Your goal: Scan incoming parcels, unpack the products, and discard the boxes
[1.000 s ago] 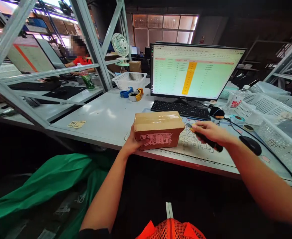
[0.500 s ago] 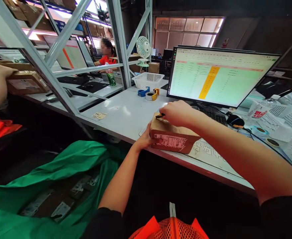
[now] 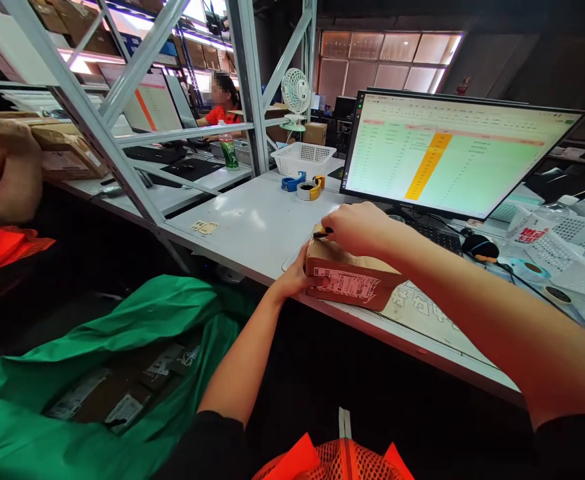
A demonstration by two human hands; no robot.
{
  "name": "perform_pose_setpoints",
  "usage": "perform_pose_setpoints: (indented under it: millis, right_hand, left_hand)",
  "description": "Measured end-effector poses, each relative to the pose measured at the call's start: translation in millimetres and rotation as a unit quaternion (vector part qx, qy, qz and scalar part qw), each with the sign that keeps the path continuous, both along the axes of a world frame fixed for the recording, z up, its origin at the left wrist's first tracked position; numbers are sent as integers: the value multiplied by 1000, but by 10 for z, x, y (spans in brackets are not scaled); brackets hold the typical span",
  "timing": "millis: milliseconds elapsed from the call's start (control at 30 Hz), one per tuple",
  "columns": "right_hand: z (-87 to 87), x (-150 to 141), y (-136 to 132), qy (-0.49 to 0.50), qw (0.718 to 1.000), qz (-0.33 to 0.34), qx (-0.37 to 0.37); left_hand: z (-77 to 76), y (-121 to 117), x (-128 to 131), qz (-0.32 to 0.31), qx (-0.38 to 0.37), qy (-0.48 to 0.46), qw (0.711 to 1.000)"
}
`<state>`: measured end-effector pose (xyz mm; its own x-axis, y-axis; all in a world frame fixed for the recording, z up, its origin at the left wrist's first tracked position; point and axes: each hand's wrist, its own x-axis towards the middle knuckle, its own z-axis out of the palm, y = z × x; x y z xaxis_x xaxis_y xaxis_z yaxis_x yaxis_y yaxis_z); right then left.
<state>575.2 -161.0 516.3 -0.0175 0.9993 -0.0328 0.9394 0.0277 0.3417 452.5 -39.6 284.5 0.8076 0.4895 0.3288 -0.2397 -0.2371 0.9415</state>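
Observation:
A brown cardboard box [image 3: 345, 283] with a printed white label on its near side sits at the table's front edge. My left hand [image 3: 295, 277] grips its left end, the thumb lying against the label side. Above the box's top, my right hand [image 3: 355, 227] is closed around a small box cutter [image 3: 325, 231]; only a dark tip and a bit of yellow show, at the upper left edge. Most of its handle is hidden in my fist. Under the box's right end lies a flat pale cardboard sheet [image 3: 422, 310] with dark outlined characters.
A monitor [image 3: 402, 150] and keyboard [image 3: 435, 237] stand behind the box. Tape dispensers [image 3: 308, 190] and a white basket [image 3: 302, 159] are farther back. A green sack [image 3: 172, 300] of boxes sits lower left. Beyond the metal frame [image 3: 145, 193], a co-worker's hands [image 3: 10, 160] are near another box.
The view has shifted slightly, so the table and monitor appear farther right. My hands keep nearly the same place on the box. At left, the co-worker's hands have changed position beside their box.

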Motion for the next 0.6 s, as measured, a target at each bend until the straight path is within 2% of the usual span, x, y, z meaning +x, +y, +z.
perform_pose_setpoints:
  millis: [100,233,300,400,500,533,600]
  right_hand:
    - [-2,34,-73,-17,1000,-20,-2]
    - [-28,222,-307,-10,998,-55,-14]
    - [-29,393,-535,-17,995,-97,-24]
    - [-63,777,-1034,-42,979,-198,-24]
    - [-293,1244,-1588,-59,950,-306,11]
    - [-437,1386,-1745,-50,940,-337,23]
    - [-817,1602,-1975,-5,921,-389,26]
  left_hand:
    - [-36,21,-6,-6,-27,-4,1000]
    - [-26,15,-1,1,-17,-11,1000]
    - [-19,22,12,2,-6,-13,1000]
    - [-15,61,16,2,16,0,1000]
    - [80,55,-54,-2,48,29,998]
    - [157,13,-97,18,70,35,997]
    - [384,-160,-191,106,141,30,984]
